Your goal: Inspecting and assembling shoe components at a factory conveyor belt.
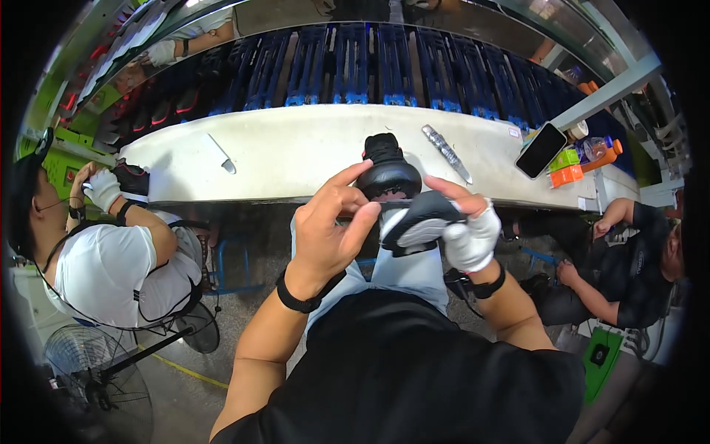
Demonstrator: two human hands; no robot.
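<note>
Here the right hand (472, 238), in a white glove, is closed around a black-and-white shoe sole (416, 223), thumb on top and fingers wrapped beneath its end. The bare left hand (330, 226) pinches the other end of the sole between thumb and forefinger, the remaining fingers spread and raised. Just above both hands sits a black shoe upper (387, 169), toe rounded toward the person, touching the sole at its lower edge and held out over the lap, near the front edge of the white tabletop (296, 152).

The sole looks light and rubbery, likely to flex if held only at one end, so a hold at both ends suits it. The upper seems soft and easily dented.

On the tabletop lie a clear plastic bottle (446, 152) on its side and a phone (541, 149); what the bottle holds cannot be told. Beyond, blue racks (355, 63) stand in a row.
</note>
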